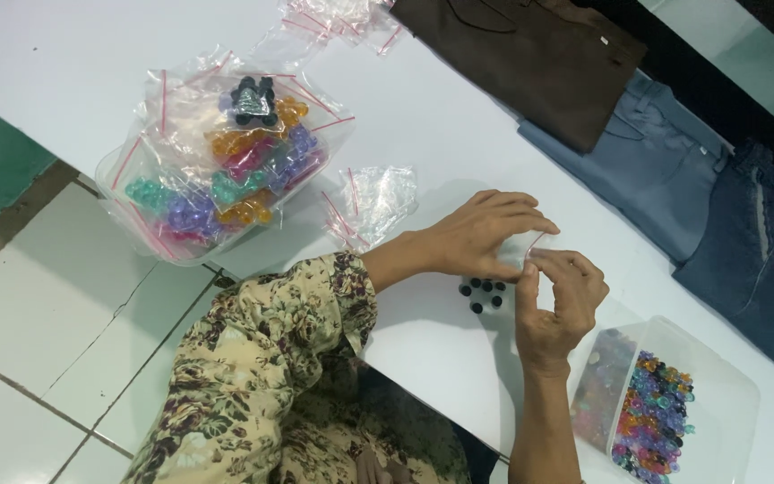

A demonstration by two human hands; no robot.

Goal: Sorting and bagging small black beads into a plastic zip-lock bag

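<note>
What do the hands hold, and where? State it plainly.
Both hands, left hand and right hand, pinch a small clear zip bag at its red-striped top edge with the fingers.

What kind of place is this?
Probably a home or small workshop packing table: filled zip bags of coloured beads, a tub of loose beads, and folded jeans beside them.

This looks like a home used for small piecework, not a factory or shop. A low white desk (441, 134) stands on a pale tiled floor (38, 314), and the person sits right against it. Folded clothes (674, 170) are laid along its far edge. Small zip bags (374, 202) of coloured beads fill one tub (136, 233), and loose beads (651, 408) fill another.
</note>
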